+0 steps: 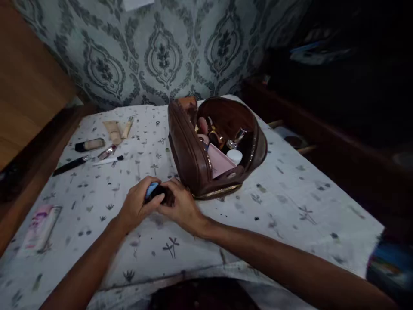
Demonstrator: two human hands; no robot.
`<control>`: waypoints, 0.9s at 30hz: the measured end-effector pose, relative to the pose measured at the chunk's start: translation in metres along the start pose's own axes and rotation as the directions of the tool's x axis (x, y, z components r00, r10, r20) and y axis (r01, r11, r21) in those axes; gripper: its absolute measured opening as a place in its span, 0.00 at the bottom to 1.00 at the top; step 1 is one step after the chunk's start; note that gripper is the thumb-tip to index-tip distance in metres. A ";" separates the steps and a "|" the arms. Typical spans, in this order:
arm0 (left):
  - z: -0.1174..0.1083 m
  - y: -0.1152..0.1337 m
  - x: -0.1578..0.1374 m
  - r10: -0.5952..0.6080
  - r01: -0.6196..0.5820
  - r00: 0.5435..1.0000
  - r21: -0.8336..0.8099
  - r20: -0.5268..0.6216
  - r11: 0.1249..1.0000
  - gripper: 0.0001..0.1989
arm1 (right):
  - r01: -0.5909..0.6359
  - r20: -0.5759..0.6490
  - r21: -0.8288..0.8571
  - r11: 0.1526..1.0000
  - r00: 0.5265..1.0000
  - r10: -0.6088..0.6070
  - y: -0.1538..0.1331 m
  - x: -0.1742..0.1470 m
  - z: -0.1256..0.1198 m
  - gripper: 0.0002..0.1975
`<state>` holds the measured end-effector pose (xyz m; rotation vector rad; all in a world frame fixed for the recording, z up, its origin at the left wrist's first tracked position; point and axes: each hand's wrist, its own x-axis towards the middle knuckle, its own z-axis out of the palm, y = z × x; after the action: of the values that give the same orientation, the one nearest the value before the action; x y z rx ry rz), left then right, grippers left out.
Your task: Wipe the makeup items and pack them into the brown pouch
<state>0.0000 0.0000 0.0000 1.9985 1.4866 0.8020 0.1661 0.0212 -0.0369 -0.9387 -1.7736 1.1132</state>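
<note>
Both my hands meet over the cloth at the front left corner of a brown makeup bag (190, 159). Between my left hand (135, 209) and my right hand (182, 206) is a small dark item (158, 194) with a light blue part (151, 189). Fingers cover much of it, and its kind is not clear. The bag stands unzipped with its top gaping. Inside it lie a flat pink case (219, 161), a white round lid (235, 156), a shiny bottle (238, 137) and other cosmetics.
At the left lie a foundation bottle (90, 145), a beige tube (112, 131), a thin light tube (128, 127), a dark brush (71, 165) and a white pen-like stick (108, 160). A pink and white pack (40, 228) lies nearer. A patterned cloth (274, 228) covers the table.
</note>
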 end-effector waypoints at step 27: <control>0.001 -0.003 0.009 -0.430 0.372 0.903 -0.514 0.008 0.773 0.33 | 0.577 0.187 -0.518 0.632 0.797 -0.574 -0.022 -0.010 -0.024 0.20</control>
<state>0.0010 0.0093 -0.0017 1.2065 1.4949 0.9965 0.1884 0.0130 -0.0120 -0.5801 -2.2308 0.1689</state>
